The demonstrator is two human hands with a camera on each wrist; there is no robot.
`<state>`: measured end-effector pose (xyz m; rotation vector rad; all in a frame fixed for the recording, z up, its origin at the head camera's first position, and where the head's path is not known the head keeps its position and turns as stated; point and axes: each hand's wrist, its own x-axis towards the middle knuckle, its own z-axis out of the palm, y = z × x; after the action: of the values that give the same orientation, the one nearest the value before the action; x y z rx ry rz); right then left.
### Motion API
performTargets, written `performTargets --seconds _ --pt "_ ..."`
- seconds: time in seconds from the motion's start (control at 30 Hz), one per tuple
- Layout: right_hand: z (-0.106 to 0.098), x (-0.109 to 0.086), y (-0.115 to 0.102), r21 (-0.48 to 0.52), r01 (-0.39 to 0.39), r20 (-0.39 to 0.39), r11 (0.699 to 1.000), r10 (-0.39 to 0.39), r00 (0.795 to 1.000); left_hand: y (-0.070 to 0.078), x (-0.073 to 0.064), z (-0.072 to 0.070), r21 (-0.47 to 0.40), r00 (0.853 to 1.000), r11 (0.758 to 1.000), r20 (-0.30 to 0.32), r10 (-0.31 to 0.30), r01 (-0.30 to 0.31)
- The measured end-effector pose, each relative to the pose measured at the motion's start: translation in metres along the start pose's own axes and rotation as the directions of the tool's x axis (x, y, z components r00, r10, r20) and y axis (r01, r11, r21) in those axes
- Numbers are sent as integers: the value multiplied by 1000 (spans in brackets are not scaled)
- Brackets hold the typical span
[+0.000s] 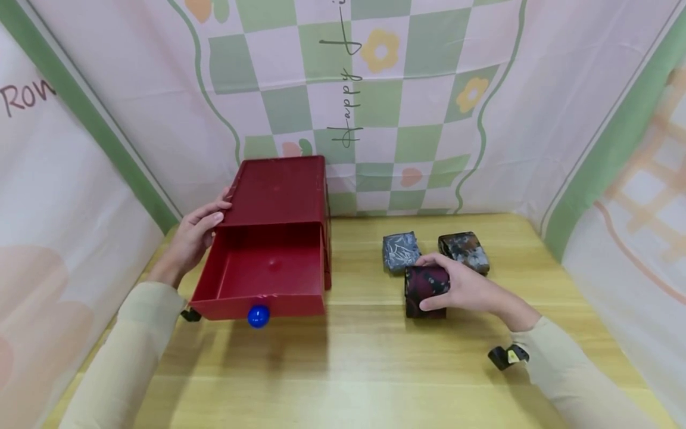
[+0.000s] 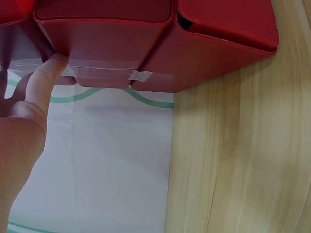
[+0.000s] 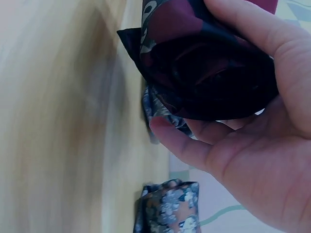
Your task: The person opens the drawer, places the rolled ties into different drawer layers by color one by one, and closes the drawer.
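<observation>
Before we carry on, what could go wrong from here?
The right hand might nudge the grey-blue bundle or flowered bundle, both close to the dark red bundle it grips.
The held bundle's loose corner could snag.
The open drawer juts from the red cabinet; a knock might shift it, despite the left hand at the cabinet's side.

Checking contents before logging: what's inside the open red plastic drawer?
In the red plastic drawer, only bare red surfaces show; no items visible. Anything farther back is covered by the boxy dark-red plastic cabinet.
</observation>
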<state>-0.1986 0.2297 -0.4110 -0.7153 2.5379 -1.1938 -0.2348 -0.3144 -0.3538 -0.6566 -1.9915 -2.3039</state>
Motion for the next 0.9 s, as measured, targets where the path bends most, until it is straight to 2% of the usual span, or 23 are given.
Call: performTargets --seconds 0.33,0.67,0.8,0.9 --pt "-8 1 -24 27 38 -16 999 -38 999 0 0 -2 -12 1000 1000 0 -1 1" --pt "-16 7 -42 47 21 -9 999 -21 1000 -2 2 -3 -8 1000 1000 9 -9 10" --pt "-20 10 -51 97 21 -2 995 -21 1000 -2 2 -3 -6 1000 1000 3 -10 10" --pt "-23 15 -61 175 11 9 985 -12 1000 -1 2 -3 -3 1000 1000 -3 -14 14"
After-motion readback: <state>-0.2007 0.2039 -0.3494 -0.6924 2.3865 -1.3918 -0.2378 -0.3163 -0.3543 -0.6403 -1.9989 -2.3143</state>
